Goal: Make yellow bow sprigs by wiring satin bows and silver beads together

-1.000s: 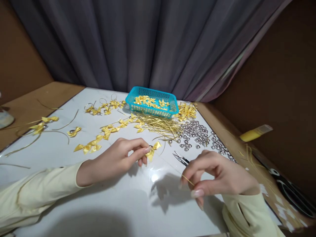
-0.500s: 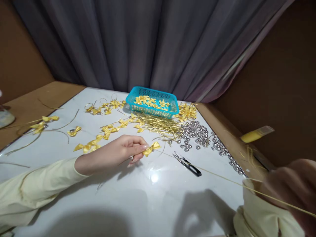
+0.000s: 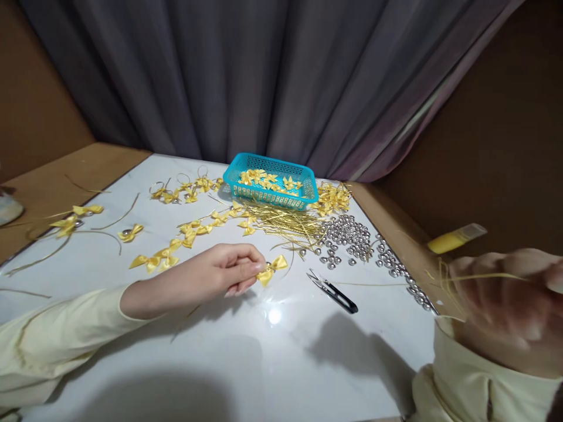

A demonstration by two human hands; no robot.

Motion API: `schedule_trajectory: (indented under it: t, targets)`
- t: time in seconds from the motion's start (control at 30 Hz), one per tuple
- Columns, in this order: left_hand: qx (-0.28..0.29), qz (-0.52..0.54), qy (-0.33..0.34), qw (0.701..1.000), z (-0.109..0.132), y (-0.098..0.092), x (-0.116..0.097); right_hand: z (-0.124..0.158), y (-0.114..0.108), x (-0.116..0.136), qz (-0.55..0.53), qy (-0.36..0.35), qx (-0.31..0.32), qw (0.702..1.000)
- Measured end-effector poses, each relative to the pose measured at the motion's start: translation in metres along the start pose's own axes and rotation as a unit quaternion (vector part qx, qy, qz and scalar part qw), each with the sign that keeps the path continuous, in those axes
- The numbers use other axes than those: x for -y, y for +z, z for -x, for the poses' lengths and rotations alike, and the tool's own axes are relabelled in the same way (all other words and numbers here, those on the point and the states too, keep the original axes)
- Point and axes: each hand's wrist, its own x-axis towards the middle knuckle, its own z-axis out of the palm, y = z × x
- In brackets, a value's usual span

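Note:
My left hand (image 3: 233, 271) pinches a yellow satin bow (image 3: 278, 265) between thumb and fingertips, above the white tabletop. A small silvery piece shows at the bow's middle. At the right edge, my right hand (image 3: 505, 299) is raised and blurred by motion, its fingers curled around a thin gold cord (image 3: 484, 275). The cord's line stretches left over the table toward the black thread snips (image 3: 336, 294), which lie between my hands. Whether the cord still joins the bow cannot be made out.
A blue basket (image 3: 229, 173) of yellow bows stands at the back. Before it lie gold cords (image 3: 285, 220) and silver beads (image 3: 347, 233). More bows (image 3: 191, 231) are spread to the left. A yellow tube (image 3: 455, 238) is at the right.
My right hand has risen and turned at the right edge; the cord, taut before, now runs higher and looks slacker. The left hand with the bow has barely moved.

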Motion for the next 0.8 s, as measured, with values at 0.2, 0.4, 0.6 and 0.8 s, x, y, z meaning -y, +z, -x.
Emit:
schedule_trajectory:
  t: [0.2, 0.4, 0.6, 0.8]
  targets:
    - [0.063, 0.049, -0.037, 0.996, 0.002, -0.002, -0.001, 0.007, 0.032, 0.021, -0.092, 0.063, 0.026, 0.993]
    - [0.087, 0.113, -0.052, 0.988, 0.001, -0.003, 0.004, 0.02, 0.062, 0.032, -0.051, 0.177, 0.245, 0.952]
    - [0.033, 0.037, -0.033, 0.998, 0.006, 0.001, -0.001, 0.023, 0.091, 0.033, -0.025, 0.21, 0.34, 0.916]
    - [-0.017, -0.049, -0.009, 0.999, 0.01, 0.008, -0.003, 0.028, 0.094, 0.031, 0.039, 0.147, 0.379, 0.913]
